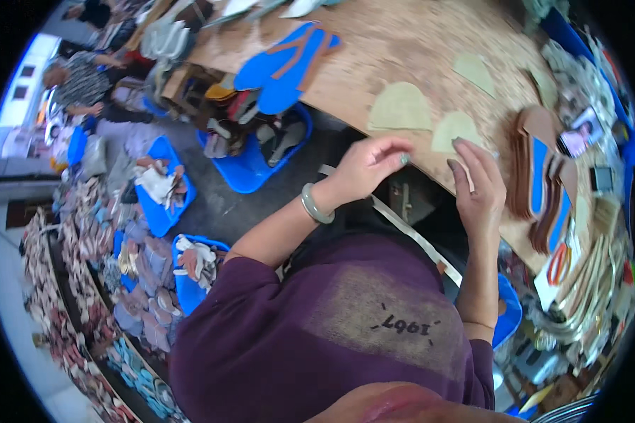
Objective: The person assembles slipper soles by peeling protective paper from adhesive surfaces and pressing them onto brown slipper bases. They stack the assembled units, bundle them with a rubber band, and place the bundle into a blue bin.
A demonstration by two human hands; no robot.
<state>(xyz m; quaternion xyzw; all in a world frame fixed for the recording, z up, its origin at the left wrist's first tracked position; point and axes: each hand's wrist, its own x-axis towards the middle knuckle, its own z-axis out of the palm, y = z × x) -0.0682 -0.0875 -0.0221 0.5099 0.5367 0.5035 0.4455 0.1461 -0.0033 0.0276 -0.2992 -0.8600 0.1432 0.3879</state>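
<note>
My left hand [365, 166] hovers at the front edge of the wooden table, thumb and fingers loosely bent and slightly apart, with nothing visible between them. A bracelet circles that wrist. My right hand [481, 185] is at the near side of a small cream half-oval piece [450, 132], its fingertips at or just over the piece; whether they touch it I cannot tell. Its thumb and fingers are apart. Just left of that piece lies a larger cream half-oval piece [401, 107]. Another pale piece [475, 73] lies farther back on the table.
Stacked brown and blue insoles [533, 166] stand at the table's right, near orange-handled scissors [559, 264]. Blue insoles [282, 77] overhang the left edge. Blue bins [243, 173] with shoe parts stand on the floor, and a person [85, 84] sits at far left.
</note>
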